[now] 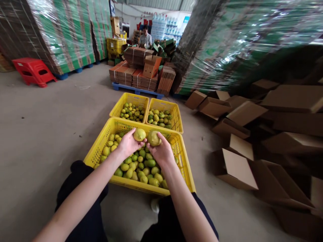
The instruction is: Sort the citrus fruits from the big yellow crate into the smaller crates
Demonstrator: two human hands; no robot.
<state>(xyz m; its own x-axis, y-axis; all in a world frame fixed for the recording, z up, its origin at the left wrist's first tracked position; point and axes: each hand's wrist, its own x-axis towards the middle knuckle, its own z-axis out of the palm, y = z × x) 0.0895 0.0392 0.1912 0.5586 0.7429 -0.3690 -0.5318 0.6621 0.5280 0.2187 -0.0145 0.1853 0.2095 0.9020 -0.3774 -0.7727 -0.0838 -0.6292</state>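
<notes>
My left hand [130, 145] is closed around a yellow-green lemon [139, 134], its fingers under the fruit. Close beside it, my right hand [161, 149] grips a second, duller lemon [153, 138] with the thumb along its right side. Both hands are raised over a large yellow plastic crate [97, 145] full of yellow and green lemons [141, 168]. Part of that fruit is hidden beneath my hands and forearms. Two smaller yellow crates stand just beyond: the left one [114, 107] and the right one [178, 118], each partly filled with lemons.
Open cardboard boxes [237, 168] are heaped on the floor at right. Ahead, a blue pallet [136, 90] carries flattened cartons [145, 80]; a person [145, 38] is behind it. A red stool [34, 71] stands at left. Wrapped stacks [68, 33] rise on both sides.
</notes>
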